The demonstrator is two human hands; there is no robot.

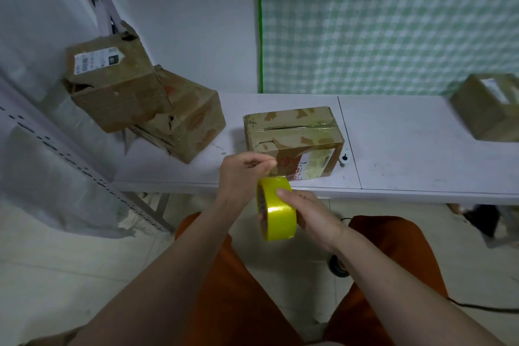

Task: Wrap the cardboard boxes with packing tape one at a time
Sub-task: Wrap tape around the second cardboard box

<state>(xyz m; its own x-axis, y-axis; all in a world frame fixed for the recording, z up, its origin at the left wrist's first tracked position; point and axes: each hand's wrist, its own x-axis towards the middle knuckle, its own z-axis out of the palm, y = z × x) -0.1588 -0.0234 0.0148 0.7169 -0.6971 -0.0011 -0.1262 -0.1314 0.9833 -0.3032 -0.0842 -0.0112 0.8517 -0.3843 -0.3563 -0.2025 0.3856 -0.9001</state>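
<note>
A white table [393, 143] stands against a green checked wall [393, 22]. The cardboard box [292, 140] sits near its front edge; label text illegible. Left hand [241, 171] pinches the tape end; right hand [309, 213] grips the yellow tape roll [276, 208].

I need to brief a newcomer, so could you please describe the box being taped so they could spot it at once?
On the white table, go to the middle, just beyond the yellow tape roll. The cardboard box there lies flat and alone, its top seam split, unlike the two stacked boxes at the left.
</note>
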